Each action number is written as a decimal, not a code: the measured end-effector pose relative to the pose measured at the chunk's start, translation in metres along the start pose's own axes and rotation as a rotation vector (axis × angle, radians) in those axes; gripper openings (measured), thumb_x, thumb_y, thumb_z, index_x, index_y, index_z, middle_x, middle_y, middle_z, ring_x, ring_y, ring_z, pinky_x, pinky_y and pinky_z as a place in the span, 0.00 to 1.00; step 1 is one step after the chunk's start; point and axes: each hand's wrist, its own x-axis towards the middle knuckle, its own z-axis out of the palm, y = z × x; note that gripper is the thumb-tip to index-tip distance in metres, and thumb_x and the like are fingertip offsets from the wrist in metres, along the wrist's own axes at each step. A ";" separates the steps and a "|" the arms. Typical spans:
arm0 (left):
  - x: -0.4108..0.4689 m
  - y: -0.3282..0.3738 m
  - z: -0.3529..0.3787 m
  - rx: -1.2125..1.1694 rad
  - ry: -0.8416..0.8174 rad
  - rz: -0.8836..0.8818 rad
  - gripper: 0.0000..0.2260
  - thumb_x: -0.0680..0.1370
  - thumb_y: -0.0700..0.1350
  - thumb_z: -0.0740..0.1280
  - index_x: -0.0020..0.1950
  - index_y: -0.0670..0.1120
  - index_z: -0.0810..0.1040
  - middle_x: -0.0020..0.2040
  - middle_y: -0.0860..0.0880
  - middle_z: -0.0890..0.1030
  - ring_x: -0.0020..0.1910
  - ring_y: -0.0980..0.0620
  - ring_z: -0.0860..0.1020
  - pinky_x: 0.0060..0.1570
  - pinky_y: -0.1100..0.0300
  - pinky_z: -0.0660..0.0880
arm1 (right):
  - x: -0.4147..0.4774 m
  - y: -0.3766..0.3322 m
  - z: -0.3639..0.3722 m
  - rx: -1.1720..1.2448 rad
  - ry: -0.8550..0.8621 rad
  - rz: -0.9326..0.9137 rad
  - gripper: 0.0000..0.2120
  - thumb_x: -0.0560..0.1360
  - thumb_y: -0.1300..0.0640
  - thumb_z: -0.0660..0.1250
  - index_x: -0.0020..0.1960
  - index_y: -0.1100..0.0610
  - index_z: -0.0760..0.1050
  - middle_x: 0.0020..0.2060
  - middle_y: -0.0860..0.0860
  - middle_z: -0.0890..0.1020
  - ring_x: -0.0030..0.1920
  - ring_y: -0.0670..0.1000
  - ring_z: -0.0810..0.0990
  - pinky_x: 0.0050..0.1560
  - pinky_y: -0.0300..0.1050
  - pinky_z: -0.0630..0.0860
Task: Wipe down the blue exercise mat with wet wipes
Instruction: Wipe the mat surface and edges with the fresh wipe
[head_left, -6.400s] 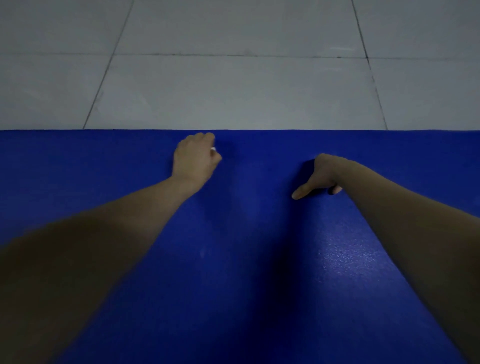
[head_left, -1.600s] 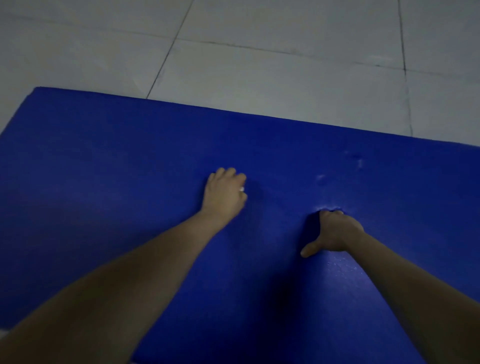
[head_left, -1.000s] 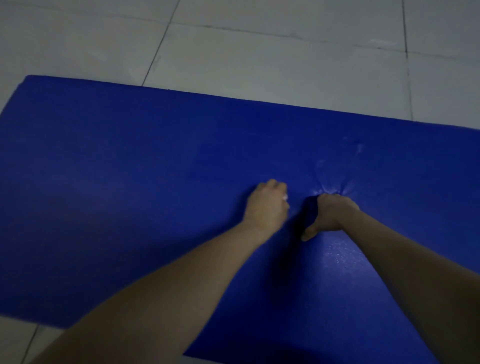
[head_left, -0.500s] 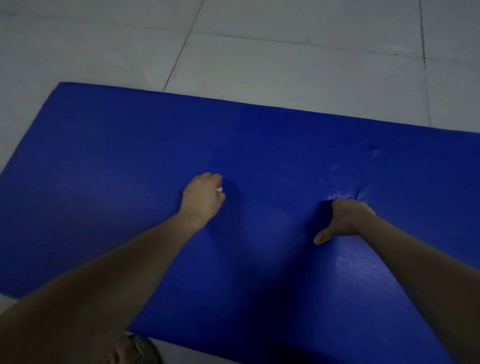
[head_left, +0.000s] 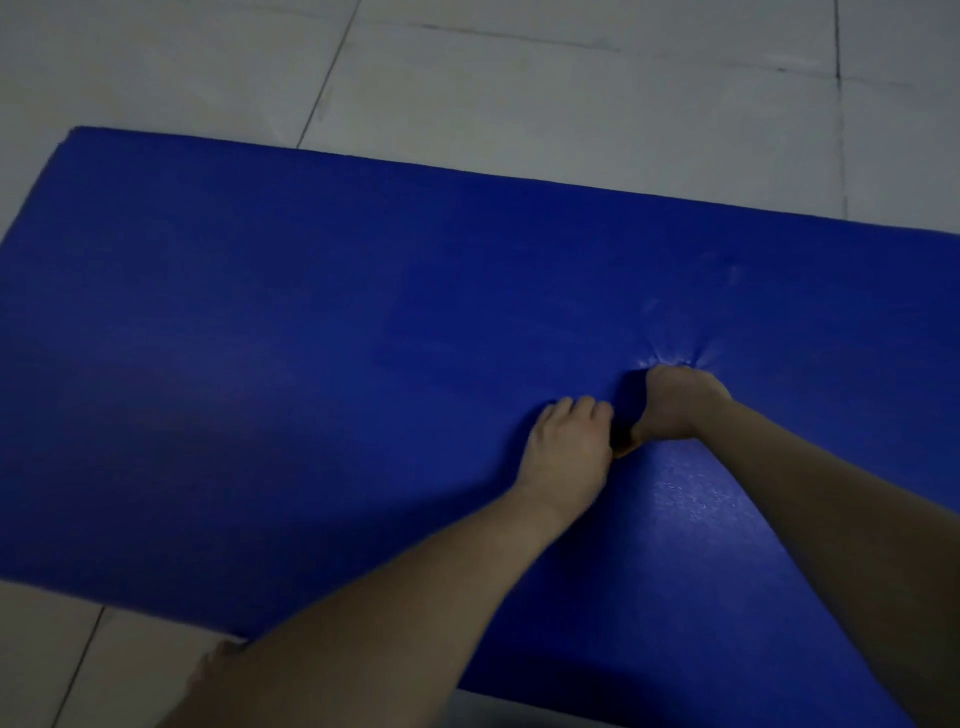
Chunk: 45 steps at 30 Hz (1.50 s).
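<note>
Left hand (head_left: 569, 447) (fisted) — on mat (head_left: 311, 338)

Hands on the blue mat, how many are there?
2. The left hand lies curled, any wipe hidden, on the blue foam exercise mat near its middle; the right hand, beside it, presses a fist down, dimpling the mat.

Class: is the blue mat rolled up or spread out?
Spread out: the mat lies flat on the floor, puckered only by the right hand.

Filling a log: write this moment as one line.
left hand: curled on mat | right hand: fist pressing mat | wipe: unseen
</note>
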 end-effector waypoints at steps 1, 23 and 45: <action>0.000 0.006 0.003 -0.014 -0.009 0.007 0.06 0.74 0.41 0.70 0.49 0.45 0.77 0.45 0.45 0.79 0.44 0.44 0.77 0.50 0.50 0.75 | 0.001 0.000 0.001 -0.005 0.000 0.002 0.41 0.58 0.32 0.80 0.58 0.57 0.69 0.47 0.51 0.74 0.48 0.53 0.75 0.48 0.48 0.75; -0.037 -0.116 -0.066 0.089 0.111 -0.371 0.07 0.75 0.38 0.65 0.41 0.47 0.68 0.37 0.47 0.76 0.36 0.48 0.72 0.38 0.53 0.70 | 0.001 0.002 0.000 0.001 -0.017 -0.017 0.45 0.51 0.27 0.79 0.52 0.55 0.65 0.47 0.49 0.71 0.51 0.55 0.74 0.53 0.51 0.76; -0.079 -0.164 -0.088 0.205 0.083 -0.415 0.06 0.76 0.40 0.66 0.41 0.46 0.70 0.37 0.47 0.76 0.35 0.47 0.73 0.37 0.53 0.68 | 0.006 0.007 0.003 -0.016 -0.009 -0.047 0.45 0.54 0.26 0.77 0.53 0.56 0.65 0.50 0.50 0.73 0.49 0.54 0.74 0.50 0.49 0.73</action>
